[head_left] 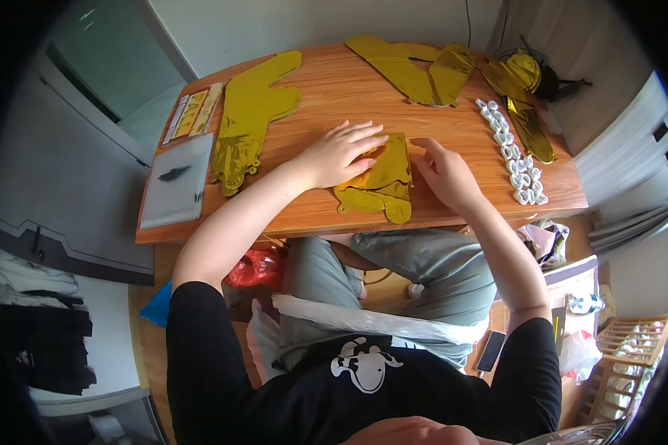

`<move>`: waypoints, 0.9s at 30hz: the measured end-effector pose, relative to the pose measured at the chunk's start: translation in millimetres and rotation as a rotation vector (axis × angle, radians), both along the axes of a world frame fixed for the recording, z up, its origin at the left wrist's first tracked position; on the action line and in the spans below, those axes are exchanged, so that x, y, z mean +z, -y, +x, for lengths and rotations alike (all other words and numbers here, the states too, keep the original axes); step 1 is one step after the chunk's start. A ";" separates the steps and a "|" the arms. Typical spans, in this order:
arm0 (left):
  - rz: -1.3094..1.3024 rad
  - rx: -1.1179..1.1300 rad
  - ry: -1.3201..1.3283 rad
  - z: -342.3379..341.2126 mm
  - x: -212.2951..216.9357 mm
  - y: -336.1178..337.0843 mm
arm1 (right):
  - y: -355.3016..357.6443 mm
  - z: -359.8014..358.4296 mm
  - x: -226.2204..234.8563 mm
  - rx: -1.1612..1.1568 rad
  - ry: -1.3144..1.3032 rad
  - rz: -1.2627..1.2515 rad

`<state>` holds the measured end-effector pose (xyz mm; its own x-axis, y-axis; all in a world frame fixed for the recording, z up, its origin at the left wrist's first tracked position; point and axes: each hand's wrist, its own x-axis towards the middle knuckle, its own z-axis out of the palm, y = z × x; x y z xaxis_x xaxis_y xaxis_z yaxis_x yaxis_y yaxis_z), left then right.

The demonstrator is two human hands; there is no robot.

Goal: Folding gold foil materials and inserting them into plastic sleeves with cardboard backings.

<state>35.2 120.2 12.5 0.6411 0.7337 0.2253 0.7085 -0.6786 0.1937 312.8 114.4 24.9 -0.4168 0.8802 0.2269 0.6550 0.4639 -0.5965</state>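
At the far left, dark and pale clothes (pixel 44 341) hang or lie below a grey door (pixel 89 178). On the floor left of the seated person is a blue bag (pixel 156 305). At the left end of the wooden table (pixel 319 89) lies a clear plastic sheet (pixel 156 204) with dark marks or bits showing on it or through it, and just behind it a row of flat gold-and-white packets (pixel 193 115). Next comes a long gold balloon (pixel 249 111), flat and crinkled toward its near end. A red bag (pixel 256 268) sits under the table edge.

The left hand (pixel 338 157) is palm down over the left part of a folded gold foil (pixel 392 172), its fingers a little apart and the thumb out to the side. This foil lies flat near the front edge of the table, between the 2 hands, with rounded lobes at its near end. A white plastic strip (pixel 378 320) crosses the lap. Toward the back lies another flat gold piece (pixel 441 74).

The right hand (pixel 449 174) is just beside the folded foil's right edge, forefinger and thumb apart, the other fingers bent and partly hidden; I cannot tell whether it touches the foil. Farther right are a phone (pixel 490 351) below the table, white loops (pixel 506 139) set in a band, a crumpled gold piece (pixel 531 130) and a wooden rack (pixel 634 334).
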 end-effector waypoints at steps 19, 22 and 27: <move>-0.059 -0.143 -0.128 -1.8 -16.1 -18.0 | -64.9 0.0 3.2 0.594 0.308 0.842; -0.014 -0.154 -0.132 0.2 -16.6 -18.0 | -72.7 -2.3 2.3 0.649 0.325 0.858; -0.019 -0.150 -0.122 1.1 -14.3 -17.2 | -76.5 -10.4 -4.3 0.649 0.305 0.760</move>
<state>36.3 137.3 -1.8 0.7650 0.6316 0.1259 0.6191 -0.7751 0.1261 302.4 190.9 20.6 -0.8910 0.1365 0.4331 0.2198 0.9642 0.1484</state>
